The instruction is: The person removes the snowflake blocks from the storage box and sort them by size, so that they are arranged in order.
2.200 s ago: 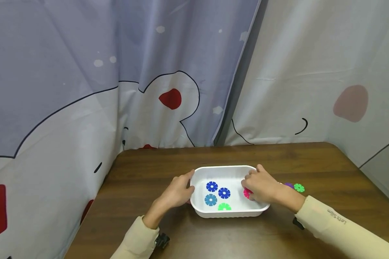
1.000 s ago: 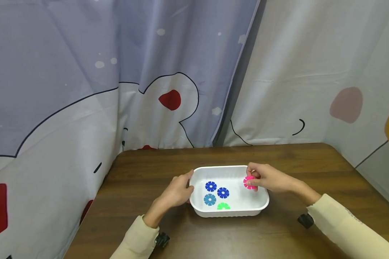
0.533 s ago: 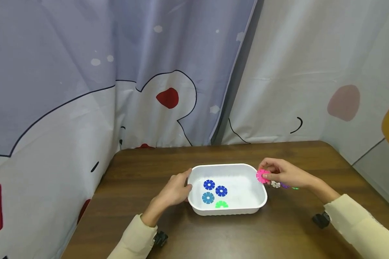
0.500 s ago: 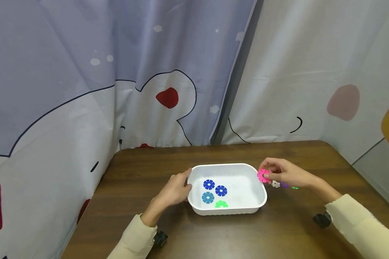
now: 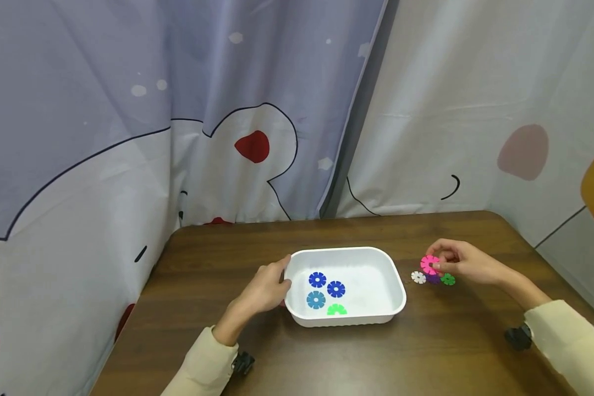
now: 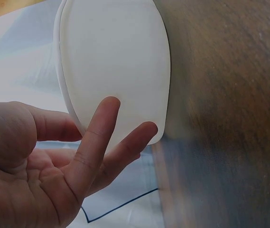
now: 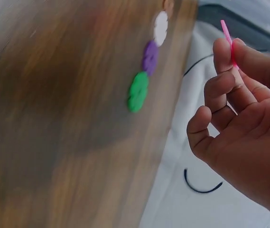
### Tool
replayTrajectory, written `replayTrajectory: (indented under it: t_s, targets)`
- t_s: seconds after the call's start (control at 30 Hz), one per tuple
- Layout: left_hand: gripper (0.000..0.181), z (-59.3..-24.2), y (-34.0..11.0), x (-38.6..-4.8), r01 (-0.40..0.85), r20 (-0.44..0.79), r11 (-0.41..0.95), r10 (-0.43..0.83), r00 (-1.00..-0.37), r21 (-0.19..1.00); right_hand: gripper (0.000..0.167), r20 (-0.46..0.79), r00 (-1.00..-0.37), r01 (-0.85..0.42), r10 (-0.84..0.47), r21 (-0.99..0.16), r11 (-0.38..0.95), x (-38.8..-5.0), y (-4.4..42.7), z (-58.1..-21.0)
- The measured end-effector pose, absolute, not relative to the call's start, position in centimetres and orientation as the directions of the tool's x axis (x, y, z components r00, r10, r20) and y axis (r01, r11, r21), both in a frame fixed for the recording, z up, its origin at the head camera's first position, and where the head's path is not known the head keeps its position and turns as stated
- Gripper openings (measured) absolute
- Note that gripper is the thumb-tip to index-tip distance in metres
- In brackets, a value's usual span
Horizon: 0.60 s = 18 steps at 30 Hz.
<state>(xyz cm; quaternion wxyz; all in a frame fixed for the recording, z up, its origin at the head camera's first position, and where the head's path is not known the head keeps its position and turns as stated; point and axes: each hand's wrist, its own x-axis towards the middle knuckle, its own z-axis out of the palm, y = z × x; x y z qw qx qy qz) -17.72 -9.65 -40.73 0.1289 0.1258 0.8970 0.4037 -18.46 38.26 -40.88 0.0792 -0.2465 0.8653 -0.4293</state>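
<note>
My left hand (image 5: 262, 289) holds the left end of a white plastic tray (image 5: 346, 320). In the left wrist view its thumb is at the rim and two fingers lie against the outer wall of the tray (image 6: 116, 57). My right hand (image 5: 467, 264) pinches a pink snowflake disc (image 5: 428, 263) between thumb and fingertips, raised above the table right of the tray. Edge-on, the pink disc (image 7: 227, 35) shows in the right wrist view. Below it, a white disc (image 5: 418, 277), a partly covered purple disc (image 5: 433, 279) and a green disc (image 5: 447, 279) lie in a row.
Inside the tray lie two dark blue discs (image 5: 317, 279), a light blue disc (image 5: 315, 300) and a bright green disc (image 5: 336, 309), partly hidden by the near wall. An orange-brown piece (image 7: 168, 5) sits beyond the white disc. Curtains (image 5: 257, 181) hang behind the wooden table (image 5: 366, 363).
My right hand has lifted the pink disc out of the tray and carried it right, over the row of discs. My left hand has stayed at the tray's left end.
</note>
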Motion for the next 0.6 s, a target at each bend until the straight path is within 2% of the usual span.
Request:
replayTrajectory:
  t_s: [0.3, 0.6]
  targets:
    - [0.063, -40.7, -9.7, -17.6, 0.120, -0.130, 0.643, 0.327, -0.936, 0.756, 0.027, 0.129, -0.881, -0.398, -0.454, -0.721, 0.568, -17.7, 41.6, -42.4]
    - [0.062, -40.7, -9.7, -17.7, 0.136, -0.118, 0.643, 0.335, -0.935, 0.754, 0.023, 0.110, -0.935, -0.323, -0.336, -0.651, 0.687, -17.1, 44.2, -43.9]
